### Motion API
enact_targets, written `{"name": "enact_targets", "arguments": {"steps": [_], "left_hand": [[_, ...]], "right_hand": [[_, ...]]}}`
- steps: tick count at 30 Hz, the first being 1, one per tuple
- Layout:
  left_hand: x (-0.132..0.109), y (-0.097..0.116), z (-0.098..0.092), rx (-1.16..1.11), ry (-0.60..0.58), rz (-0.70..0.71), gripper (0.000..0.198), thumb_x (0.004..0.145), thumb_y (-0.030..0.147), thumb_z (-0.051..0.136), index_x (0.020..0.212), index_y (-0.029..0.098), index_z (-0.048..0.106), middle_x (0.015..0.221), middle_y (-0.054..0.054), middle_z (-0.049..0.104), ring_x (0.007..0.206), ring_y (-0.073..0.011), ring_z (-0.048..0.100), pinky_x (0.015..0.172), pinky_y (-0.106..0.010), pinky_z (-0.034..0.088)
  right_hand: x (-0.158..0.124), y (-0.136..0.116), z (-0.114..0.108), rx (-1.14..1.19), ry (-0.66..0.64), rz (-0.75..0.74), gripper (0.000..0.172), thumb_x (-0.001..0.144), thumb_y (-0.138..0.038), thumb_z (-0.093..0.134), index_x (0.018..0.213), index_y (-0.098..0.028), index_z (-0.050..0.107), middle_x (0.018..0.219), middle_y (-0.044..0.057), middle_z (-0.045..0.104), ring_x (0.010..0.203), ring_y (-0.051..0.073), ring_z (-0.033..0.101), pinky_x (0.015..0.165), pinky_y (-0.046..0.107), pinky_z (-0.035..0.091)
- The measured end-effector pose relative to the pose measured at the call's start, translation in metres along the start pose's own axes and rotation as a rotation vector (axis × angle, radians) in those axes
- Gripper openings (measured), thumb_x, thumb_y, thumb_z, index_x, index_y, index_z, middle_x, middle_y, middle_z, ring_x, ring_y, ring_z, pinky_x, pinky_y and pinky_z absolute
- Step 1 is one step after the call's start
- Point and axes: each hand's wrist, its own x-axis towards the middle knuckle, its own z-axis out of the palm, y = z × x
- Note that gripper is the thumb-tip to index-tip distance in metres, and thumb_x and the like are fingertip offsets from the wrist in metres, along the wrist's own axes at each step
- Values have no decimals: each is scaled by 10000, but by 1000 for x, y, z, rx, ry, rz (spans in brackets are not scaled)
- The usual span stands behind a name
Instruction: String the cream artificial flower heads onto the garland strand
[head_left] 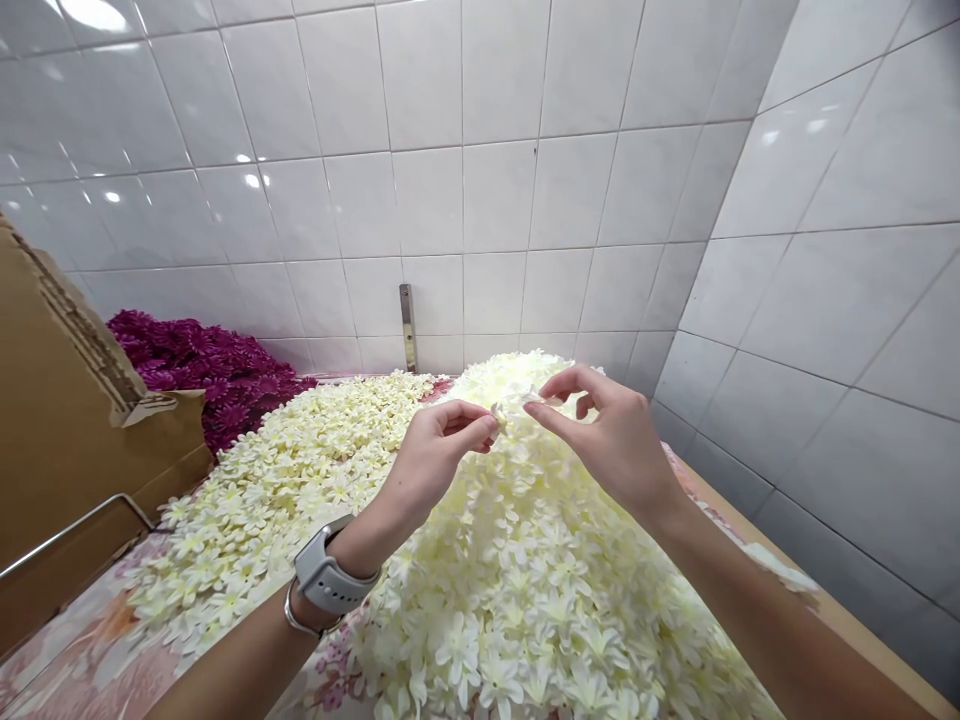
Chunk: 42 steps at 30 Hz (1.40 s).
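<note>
Evidently the left hand (450, 440) pinches something (500, 419) above white flowers (525, 570).

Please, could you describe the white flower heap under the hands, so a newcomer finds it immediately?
Start at the tiled wall and look down the middle. Below the left hand and right hand lies the white flower heap. It mounds higher than the flatter cream flowers on its left.

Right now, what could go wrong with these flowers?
The small pale piece in the left hand could slip and get lost in the flower heap below, similar in colour. The watch on the left wrist might snag petals. Purple flowers lie close beside the pale flowers on the left, so a nudge could mix them.
</note>
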Motion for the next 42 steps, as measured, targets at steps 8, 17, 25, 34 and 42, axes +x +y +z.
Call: {"name": "enact_targets", "arguments": {"steps": [8,17,25,34,42], "left_hand": [[1,-1,-1,-27,-49,-18,176,708,303,659,647,139,652,620,2,565,618,-108,503,653,-249,415],[0,1,0,-1,-131,18,162,706,310,666,695,150,686,648,-15,601,654,-128,534,670,-270,431],[-1,3,1,-65,-118,2,145,685,286,698,722,146,702,683,-17,621,665,-121,548,694,-269,456],[-2,5,-1,-91,-90,-19,108,696,247,688,709,140,696,656,-6,623,651,-113,561,705,-266,459],[5,1,-10,-141,54,-3,89,670,223,687,670,135,674,695,-15,646,673,-116,588,739,-280,477]], "right_hand": [[-4,-8,0,-84,-200,-210,138,819,-328,571,766,-200,576,820,18,626,818,171,557,731,304,410],[-2,-7,-4,155,-308,-42,158,794,-328,598,700,-211,648,751,0,664,724,156,588,665,277,408],[1,-11,-7,248,-268,88,156,747,-324,626,666,-199,671,712,7,654,649,138,549,611,272,393],[3,-7,-5,404,-300,192,203,740,-380,654,723,-177,667,785,32,666,730,154,592,655,273,440],[-62,-35,-47,106,-514,-214,239,874,-362,505,1039,-246,633,922,50,643,807,160,607,660,277,502]]}}
